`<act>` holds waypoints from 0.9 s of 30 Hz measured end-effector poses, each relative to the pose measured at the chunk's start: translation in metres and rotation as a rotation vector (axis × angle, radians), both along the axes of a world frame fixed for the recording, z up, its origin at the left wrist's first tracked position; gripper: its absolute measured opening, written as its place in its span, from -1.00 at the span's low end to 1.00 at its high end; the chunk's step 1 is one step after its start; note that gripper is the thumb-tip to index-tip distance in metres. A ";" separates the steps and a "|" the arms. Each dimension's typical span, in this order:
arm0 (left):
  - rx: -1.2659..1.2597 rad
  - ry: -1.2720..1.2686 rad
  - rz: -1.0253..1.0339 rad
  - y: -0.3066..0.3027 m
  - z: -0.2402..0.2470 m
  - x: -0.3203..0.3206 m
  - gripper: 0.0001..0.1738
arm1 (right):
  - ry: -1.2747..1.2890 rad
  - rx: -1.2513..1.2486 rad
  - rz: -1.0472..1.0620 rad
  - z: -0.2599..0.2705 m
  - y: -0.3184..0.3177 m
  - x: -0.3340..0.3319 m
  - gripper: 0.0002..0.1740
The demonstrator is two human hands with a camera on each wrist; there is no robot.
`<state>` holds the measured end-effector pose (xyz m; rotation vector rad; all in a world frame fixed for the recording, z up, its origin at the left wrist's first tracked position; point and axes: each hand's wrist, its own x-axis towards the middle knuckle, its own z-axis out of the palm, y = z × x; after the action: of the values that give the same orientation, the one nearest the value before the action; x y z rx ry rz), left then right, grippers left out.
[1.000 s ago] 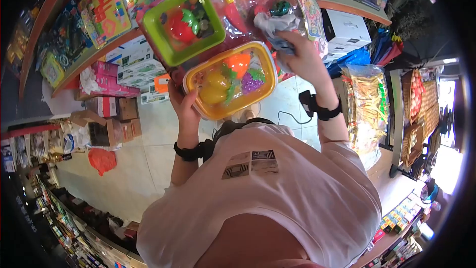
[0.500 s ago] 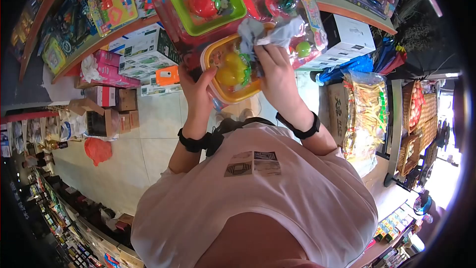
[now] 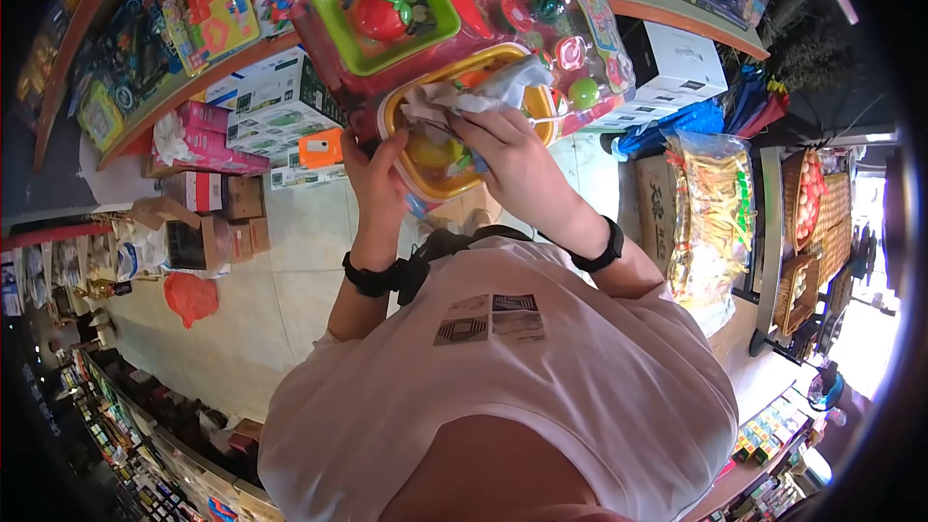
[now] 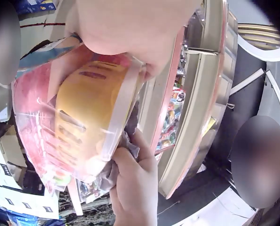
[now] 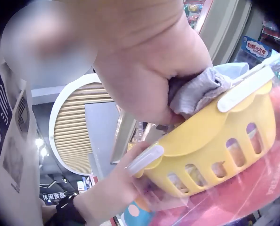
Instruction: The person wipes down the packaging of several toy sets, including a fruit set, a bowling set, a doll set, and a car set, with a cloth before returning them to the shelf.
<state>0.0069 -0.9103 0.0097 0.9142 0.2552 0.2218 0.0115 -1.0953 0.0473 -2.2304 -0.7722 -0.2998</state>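
Note:
A packaged toy set holds a yellow basket point(image 3: 440, 195) and a green tray point(image 3: 387, 56) under clear plastic. My left hand point(image 3: 380, 174) grips the pack at the basket's left side, thumb over the near rim. In my right hand point(image 3: 517, 159) is a crumpled grey cloth point(image 3: 527, 82), pinched by the fingers and spread across the top of the basket. Beneath the cloth, part of the toy fruit is hidden. From the right wrist, the cloth point(image 5: 198, 92) bunches at the basket's upper edge. A red toy strawberry point(image 3: 382, 14) sits in the green tray.
Shelves of packaged toys point(image 3: 208, 5) run behind the pack, on both sides. White boxes point(image 3: 672, 63) and a blue umbrella point(image 3: 662, 135) stand at the right, pink boxes point(image 3: 203, 140) at the left. A red plastic bag point(image 3: 190, 298) lies on the tiled floor.
My right hand has brought the cloth from the pack's upper right side leftward and down onto the basket. The pack has shifted slightly up and right in view; my left hand keeps its grip.

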 end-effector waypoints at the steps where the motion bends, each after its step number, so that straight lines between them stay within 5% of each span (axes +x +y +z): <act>1: 0.017 -0.006 0.002 0.000 0.000 0.000 -0.40 | 0.009 0.001 0.005 0.002 -0.003 0.000 -0.38; 6: 0.073 -0.018 0.018 0.002 -0.001 0.002 -0.41 | 0.007 -0.021 -0.023 0.007 -0.035 0.005 -0.52; 10: 0.070 -0.002 0.021 0.007 0.003 0.003 -0.42 | -0.135 -0.001 -0.397 0.003 -0.091 0.023 -0.57; 12: 0.057 0.039 0.034 0.011 0.004 0.004 -0.43 | 0.033 0.129 -0.497 0.004 -0.100 0.019 -0.59; 18: 0.021 0.064 0.031 0.008 0.003 0.006 -0.44 | -0.012 0.053 -0.285 -0.012 -0.052 -0.010 -0.53; 20: 0.024 0.051 0.016 0.008 0.002 0.008 -0.45 | 0.188 0.204 0.028 -0.004 -0.053 -0.014 -0.52; 24: 0.040 -0.027 -0.063 0.025 -0.021 0.008 -0.48 | 0.190 0.395 -0.118 0.010 -0.078 -0.008 -0.44; 27: -0.049 -0.092 -0.168 0.029 -0.024 0.003 -0.42 | -0.071 0.221 -0.355 0.011 -0.094 0.005 -0.41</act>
<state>0.0104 -0.8809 -0.0138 0.8695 0.0978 0.1012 0.0164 -1.1897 0.0581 -2.1449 -0.3536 -0.6087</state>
